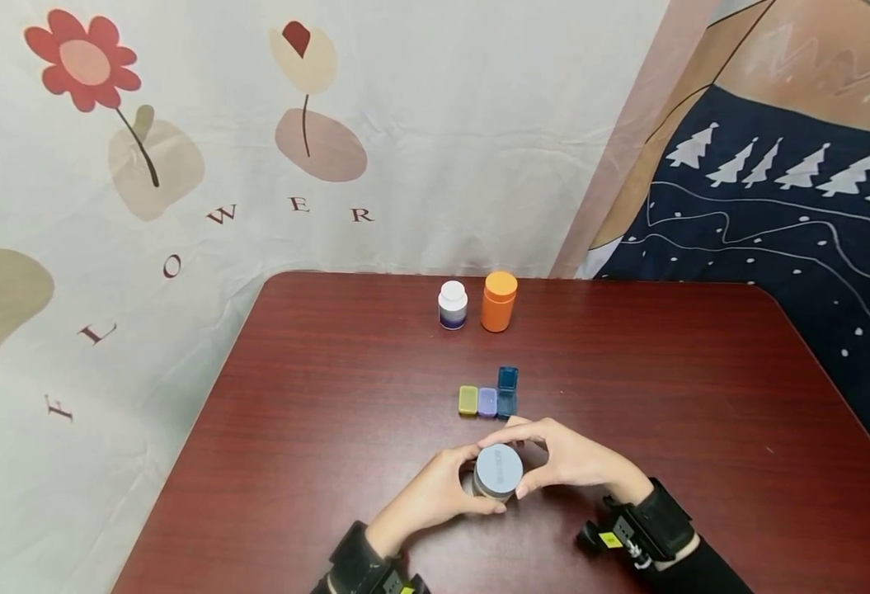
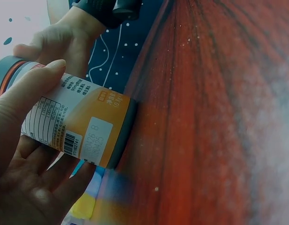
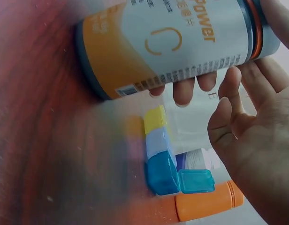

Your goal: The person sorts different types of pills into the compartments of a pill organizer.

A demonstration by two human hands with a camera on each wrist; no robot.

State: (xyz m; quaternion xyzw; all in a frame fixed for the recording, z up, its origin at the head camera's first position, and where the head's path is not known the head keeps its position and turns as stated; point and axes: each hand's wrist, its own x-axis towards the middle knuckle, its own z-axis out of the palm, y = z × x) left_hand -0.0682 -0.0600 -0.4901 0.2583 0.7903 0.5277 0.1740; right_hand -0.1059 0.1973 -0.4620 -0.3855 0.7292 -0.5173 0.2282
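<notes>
A pill bottle (image 2: 83,112) with a white-and-orange label and a grey lid (image 1: 499,469) stands near the middle of the table. An orange ring shows just under the lid in both wrist views. My left hand (image 1: 438,492) grips the bottle's body, its thumb on the near side and its fingers behind. At the top, my right hand (image 1: 574,455) holds the lid's edge between thumb and fingers. Just beyond the hands lies a small pill box (image 1: 487,402) with yellow, purple and blue compartments. Its blue flap (image 3: 196,181) is up; the other two are down.
Farther back on the dark red wooden table (image 1: 331,363) stand a white bottle (image 1: 453,305) and an orange bottle (image 1: 499,303), both capped. Behind the table's far edge hangs a flower-patterned cloth (image 1: 464,148), with a dark blue patterned cloth (image 1: 791,223) to its right.
</notes>
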